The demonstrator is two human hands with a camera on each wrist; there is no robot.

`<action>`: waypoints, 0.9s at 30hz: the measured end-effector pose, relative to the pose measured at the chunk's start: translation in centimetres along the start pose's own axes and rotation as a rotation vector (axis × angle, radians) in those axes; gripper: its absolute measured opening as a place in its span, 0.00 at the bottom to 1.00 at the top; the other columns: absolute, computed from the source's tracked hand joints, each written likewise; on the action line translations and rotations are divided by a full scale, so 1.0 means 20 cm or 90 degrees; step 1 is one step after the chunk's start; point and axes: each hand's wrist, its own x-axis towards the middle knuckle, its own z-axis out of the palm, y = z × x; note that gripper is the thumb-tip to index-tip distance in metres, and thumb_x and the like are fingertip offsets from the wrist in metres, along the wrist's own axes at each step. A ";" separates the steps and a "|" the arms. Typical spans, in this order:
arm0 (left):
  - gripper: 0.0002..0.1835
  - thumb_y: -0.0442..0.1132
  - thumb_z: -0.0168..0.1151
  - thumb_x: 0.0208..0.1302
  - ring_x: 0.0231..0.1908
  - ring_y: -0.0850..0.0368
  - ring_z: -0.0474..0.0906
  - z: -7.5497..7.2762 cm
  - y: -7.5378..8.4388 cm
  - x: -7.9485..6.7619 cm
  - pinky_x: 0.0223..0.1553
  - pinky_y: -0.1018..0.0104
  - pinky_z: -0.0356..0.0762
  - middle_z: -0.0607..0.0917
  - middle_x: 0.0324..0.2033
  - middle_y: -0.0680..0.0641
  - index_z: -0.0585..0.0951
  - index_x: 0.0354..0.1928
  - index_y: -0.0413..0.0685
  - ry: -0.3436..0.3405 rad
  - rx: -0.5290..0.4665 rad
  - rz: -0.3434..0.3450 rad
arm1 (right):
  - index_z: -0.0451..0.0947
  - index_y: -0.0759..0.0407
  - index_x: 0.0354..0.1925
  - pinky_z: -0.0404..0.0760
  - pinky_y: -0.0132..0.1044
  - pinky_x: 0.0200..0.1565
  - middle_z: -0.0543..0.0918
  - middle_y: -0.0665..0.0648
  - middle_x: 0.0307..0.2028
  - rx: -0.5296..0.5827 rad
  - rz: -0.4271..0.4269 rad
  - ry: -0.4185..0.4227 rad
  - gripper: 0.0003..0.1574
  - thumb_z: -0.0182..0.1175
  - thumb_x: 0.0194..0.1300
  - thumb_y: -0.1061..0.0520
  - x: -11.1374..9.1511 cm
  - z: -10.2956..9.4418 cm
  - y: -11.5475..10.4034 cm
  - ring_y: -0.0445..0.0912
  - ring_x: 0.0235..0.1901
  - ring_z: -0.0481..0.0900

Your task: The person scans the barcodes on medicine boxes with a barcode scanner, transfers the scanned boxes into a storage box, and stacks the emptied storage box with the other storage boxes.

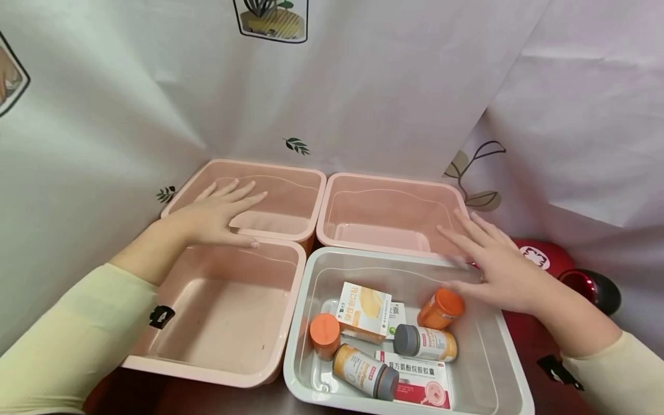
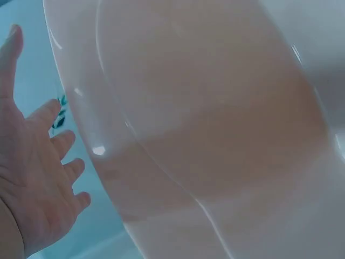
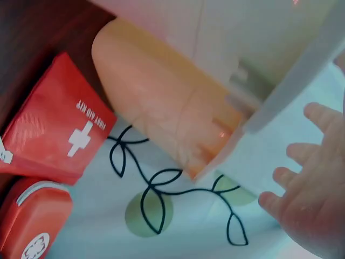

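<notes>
My left hand (image 1: 215,216) hovers with spread fingers over the front left pink bin (image 1: 218,377) and the back left pink bin (image 1: 270,167), holding nothing. Above the right side of a pale grey bin (image 1: 301,323), my right hand (image 1: 500,271) is spread as well, its fingers overlapping the back right pink bin (image 1: 394,180) in the head view. Inside the grey bin lie an orange bottle (image 1: 442,309), an orange-capped bottle (image 1: 325,334), two grey-capped bottles (image 1: 425,343), (image 1: 365,372), a bandage box (image 1: 364,308) and a white-and-red medicine box (image 1: 420,380). Another white box (image 1: 396,320) is partly hidden.
Right of the bins are a red first aid pouch (image 3: 59,118), a red zipped case (image 3: 40,216) and a dark rounded object (image 1: 604,293). A patterned white cloth (image 1: 363,86) hangs behind the bins. The dark table (image 1: 207,397) shows along the front.
</notes>
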 end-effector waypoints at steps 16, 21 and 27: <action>0.58 0.63 0.79 0.57 0.74 0.23 0.60 0.09 -0.25 -0.04 0.70 0.26 0.57 0.66 0.76 0.28 0.65 0.80 0.37 -0.099 -0.174 -0.089 | 0.82 0.45 0.39 0.78 0.42 0.31 0.75 0.42 0.28 -0.101 0.034 0.049 0.18 0.81 0.55 0.46 -0.08 0.14 -0.20 0.40 0.29 0.73; 0.57 0.69 0.79 0.53 0.69 0.22 0.68 0.06 -0.22 -0.03 0.65 0.26 0.66 0.73 0.70 0.27 0.72 0.75 0.37 -0.159 -0.130 -0.140 | 0.81 0.51 0.34 0.81 0.48 0.33 0.77 0.48 0.26 -0.209 0.036 -0.017 0.21 0.81 0.52 0.44 -0.09 0.22 -0.23 0.49 0.30 0.78; 0.52 0.69 0.78 0.53 0.63 0.29 0.77 0.08 -0.24 -0.03 0.61 0.30 0.72 0.81 0.63 0.31 0.79 0.70 0.39 -0.132 -0.105 -0.132 | 0.86 0.58 0.36 0.82 0.55 0.49 0.84 0.60 0.35 -0.287 0.014 -0.048 0.30 0.89 0.37 0.48 -0.09 0.27 -0.26 0.59 0.40 0.79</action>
